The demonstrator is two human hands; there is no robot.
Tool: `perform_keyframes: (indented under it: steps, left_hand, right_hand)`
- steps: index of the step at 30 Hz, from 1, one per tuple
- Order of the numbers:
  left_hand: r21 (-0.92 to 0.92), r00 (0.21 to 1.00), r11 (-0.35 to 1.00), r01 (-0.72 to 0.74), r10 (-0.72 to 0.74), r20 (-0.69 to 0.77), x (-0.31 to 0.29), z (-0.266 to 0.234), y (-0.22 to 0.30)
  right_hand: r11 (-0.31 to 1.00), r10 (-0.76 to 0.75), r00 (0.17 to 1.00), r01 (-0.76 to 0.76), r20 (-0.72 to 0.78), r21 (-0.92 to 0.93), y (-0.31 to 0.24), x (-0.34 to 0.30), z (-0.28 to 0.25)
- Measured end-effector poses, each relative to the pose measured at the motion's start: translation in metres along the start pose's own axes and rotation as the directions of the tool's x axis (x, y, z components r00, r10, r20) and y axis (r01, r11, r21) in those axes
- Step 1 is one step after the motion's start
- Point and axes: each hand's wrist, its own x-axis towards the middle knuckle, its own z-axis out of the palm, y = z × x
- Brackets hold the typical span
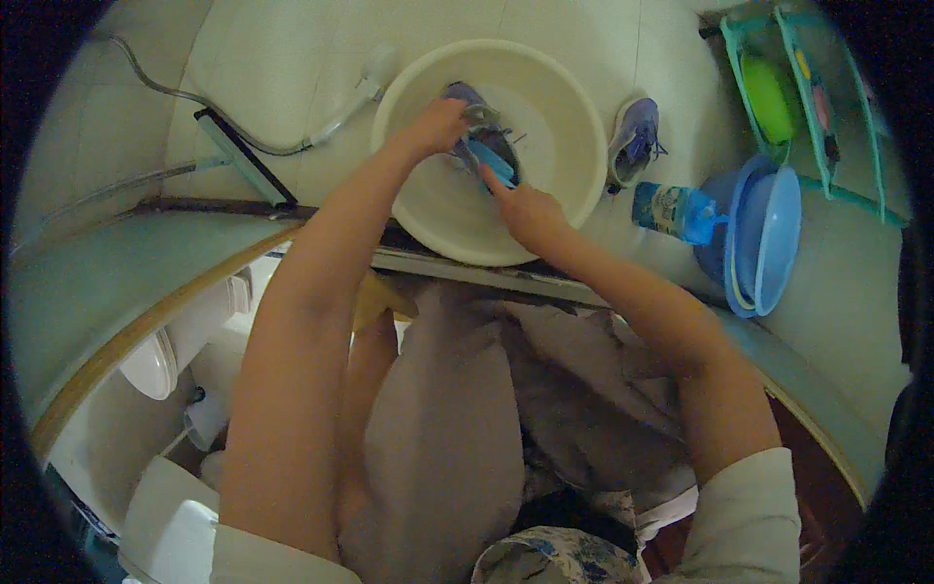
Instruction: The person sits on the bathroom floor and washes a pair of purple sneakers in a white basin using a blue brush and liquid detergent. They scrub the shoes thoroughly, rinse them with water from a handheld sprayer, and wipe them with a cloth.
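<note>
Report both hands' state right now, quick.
Left hand: closed on the grey-purple shoe in the cream basin.
Right hand: closed around the handle of the blue brush, held against the shoe.

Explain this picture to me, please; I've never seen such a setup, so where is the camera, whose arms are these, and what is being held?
There is no machine here: these are a person's own bare arms. A wide fisheye camera on the head looks down, so edges bend and the corners go dark. Picture left is the person's left.

The left hand grips a shoe inside a cream basin. The right hand holds a blue tool, probably a brush, at that shoe; its underside is hidden.

The basin stands on a pale floor. To its right are a second shoe, a blue-and-green package and blue basins; to its left runs a hose.
</note>
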Motion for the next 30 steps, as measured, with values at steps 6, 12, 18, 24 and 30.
perform_keyframes:
  steps: [6,12,18,24,30]
  left_hand:
    - [0.082,0.987,0.986,0.143,-0.135,-0.090,0.001,0.000,-0.015]
    - [0.132,0.985,0.983,0.128,-0.111,-0.128,-0.012,-0.025,-0.003]
    - [0.208,0.943,0.972,0.113,-0.171,0.286,-0.004,-0.030,0.003]
    - [-0.099,0.996,0.994,0.049,-0.056,-0.068,-0.024,0.000,-0.008]
    - [0.171,0.993,0.982,0.079,-0.092,0.069,-0.013,-0.014,-0.012]
  right_hand:
    - [0.997,0.066,0.975,-0.072,-0.210,-0.021,0.000,0.054,0.005]
    - [0.992,-0.060,0.998,0.059,-0.004,-0.114,0.009,0.002,0.007]
    - [0.998,0.003,0.952,-0.022,-0.306,-0.059,0.028,0.039,0.013]
    - [0.974,0.207,0.919,-0.164,-0.334,0.154,-0.007,0.065,0.026]
    - [0.935,-0.199,0.978,0.170,-0.066,-0.310,0.059,-0.017,0.002]
